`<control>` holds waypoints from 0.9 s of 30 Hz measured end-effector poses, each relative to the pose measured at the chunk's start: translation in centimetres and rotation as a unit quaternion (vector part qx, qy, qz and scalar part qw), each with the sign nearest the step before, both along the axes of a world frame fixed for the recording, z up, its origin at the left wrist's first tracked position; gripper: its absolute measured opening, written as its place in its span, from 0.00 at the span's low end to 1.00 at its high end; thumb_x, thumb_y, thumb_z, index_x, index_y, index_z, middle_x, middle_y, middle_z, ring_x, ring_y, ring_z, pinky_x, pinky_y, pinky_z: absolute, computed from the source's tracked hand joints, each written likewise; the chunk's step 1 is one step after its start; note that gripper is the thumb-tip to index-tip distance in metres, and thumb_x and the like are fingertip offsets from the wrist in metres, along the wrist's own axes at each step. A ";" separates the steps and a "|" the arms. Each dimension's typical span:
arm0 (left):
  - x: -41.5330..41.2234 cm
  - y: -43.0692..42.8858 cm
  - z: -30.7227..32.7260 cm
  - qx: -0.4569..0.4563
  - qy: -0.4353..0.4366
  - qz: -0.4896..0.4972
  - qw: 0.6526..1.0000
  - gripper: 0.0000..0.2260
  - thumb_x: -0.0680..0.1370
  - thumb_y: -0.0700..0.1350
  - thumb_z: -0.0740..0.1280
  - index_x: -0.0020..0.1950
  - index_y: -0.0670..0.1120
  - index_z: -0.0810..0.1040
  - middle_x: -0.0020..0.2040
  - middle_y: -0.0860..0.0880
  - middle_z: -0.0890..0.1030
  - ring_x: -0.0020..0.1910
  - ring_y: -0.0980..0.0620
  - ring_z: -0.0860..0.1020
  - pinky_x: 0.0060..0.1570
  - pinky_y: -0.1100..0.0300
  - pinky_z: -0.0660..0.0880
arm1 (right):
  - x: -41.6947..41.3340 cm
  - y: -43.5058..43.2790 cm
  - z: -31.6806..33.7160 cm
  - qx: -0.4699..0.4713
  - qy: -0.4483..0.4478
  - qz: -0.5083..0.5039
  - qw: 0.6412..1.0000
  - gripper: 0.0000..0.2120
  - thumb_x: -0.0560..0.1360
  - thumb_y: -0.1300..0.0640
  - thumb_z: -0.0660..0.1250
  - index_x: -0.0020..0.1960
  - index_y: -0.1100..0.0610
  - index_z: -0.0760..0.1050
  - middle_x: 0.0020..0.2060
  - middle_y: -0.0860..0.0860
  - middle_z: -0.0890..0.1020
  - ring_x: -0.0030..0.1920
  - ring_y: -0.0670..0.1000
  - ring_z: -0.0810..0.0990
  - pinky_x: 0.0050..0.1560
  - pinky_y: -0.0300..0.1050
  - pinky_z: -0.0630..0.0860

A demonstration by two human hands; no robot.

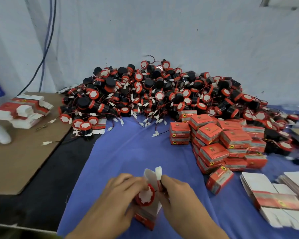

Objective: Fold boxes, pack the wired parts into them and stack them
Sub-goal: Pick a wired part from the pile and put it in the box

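My left hand [123, 194] grips a wired part [145, 195], right hand [178, 194] pinches its connector [158, 172]; some packed boxes [231, 140] stacked, a heap [154, 94] still unpacked.

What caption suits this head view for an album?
Left hand holds a part at an open box; right hand pinches its wire, beside stacked boxes.

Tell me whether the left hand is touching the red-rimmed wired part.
Touching. The head view shows the left hand gripping the red-rimmed wired part with curled fingertips.
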State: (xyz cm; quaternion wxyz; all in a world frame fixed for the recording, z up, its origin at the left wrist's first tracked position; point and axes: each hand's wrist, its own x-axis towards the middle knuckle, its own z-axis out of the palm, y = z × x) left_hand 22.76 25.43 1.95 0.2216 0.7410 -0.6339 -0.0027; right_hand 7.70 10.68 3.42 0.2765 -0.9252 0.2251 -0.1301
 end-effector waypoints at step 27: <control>-4.7 -1.5 -3.9 -0.088 -0.063 0.111 0.988 0.05 0.71 0.56 0.66 0.40 0.56 0.78 0.41 0.60 0.78 0.38 0.50 0.73 0.32 0.57 0.72 | 1.4 0.6 0.7 -0.102 0.073 -0.048 0.991 0.11 0.73 0.59 0.59 0.34 0.53 0.59 0.33 0.47 0.67 0.37 0.51 0.65 0.31 0.44 0.58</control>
